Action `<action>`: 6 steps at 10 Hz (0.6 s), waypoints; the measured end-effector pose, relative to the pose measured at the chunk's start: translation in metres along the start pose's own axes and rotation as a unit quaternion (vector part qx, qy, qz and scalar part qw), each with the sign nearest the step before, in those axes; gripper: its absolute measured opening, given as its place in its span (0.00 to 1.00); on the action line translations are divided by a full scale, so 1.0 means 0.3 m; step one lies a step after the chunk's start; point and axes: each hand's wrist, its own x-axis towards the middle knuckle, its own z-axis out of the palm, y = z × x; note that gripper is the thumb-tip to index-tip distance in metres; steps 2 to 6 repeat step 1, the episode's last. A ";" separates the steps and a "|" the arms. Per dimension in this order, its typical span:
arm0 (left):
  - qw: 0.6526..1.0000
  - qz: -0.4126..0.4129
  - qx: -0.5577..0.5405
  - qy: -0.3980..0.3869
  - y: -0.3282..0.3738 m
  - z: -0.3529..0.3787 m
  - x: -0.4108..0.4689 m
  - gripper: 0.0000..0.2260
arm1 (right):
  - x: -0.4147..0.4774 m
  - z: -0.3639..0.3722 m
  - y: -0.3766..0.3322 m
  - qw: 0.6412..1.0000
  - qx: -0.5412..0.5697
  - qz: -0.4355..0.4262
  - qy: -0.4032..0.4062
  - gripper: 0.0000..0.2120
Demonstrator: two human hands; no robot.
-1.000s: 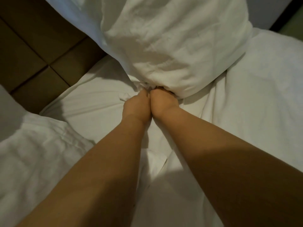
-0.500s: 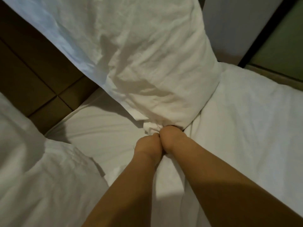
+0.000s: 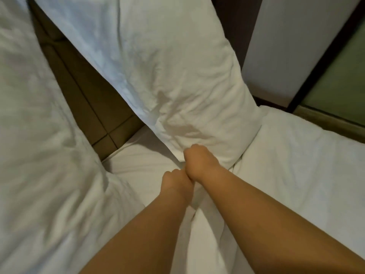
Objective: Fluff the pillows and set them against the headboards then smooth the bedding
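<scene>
Bedding (image 3: 296, 175), white and creased, lies beneath the pillow (image 3: 167, 66), which stands tilted on end. Brown headboard (image 3: 83, 91) behind the pillow. Right hand (image 3: 199, 163) clenches the pillow's lower corner. Left hand (image 3: 175, 182), fisted just below, touches the right; what it grasps cannot be told.

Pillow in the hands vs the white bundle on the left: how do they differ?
1. Pose: the held pillow stands on end in front of the headboard. The left bundle lies slumped.
2. Contact: the right hand grips the held pillow's bottom corner, and the left hand is fisted beside it. Nothing touches the left bundle.
Shared: both are white, wrinkled fabric.
</scene>
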 end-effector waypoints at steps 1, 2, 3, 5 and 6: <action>0.997 -0.034 -0.026 0.057 -0.136 -0.142 -0.109 0.20 | -0.066 -0.162 -0.105 0.998 -0.006 -0.030 0.051 0.06; 0.997 -0.034 -0.026 0.057 -0.136 -0.142 -0.109 0.20 | -0.066 -0.162 -0.105 0.998 -0.006 -0.030 0.051 0.06; 0.997 -0.034 -0.026 0.057 -0.136 -0.142 -0.109 0.20 | -0.066 -0.162 -0.105 0.998 -0.006 -0.030 0.051 0.06; 0.997 -0.034 -0.026 0.057 -0.136 -0.142 -0.109 0.20 | -0.066 -0.162 -0.105 0.998 -0.006 -0.030 0.051 0.06; 0.997 -0.034 -0.026 0.057 -0.136 -0.142 -0.109 0.20 | -0.066 -0.162 -0.105 0.998 -0.006 -0.030 0.051 0.06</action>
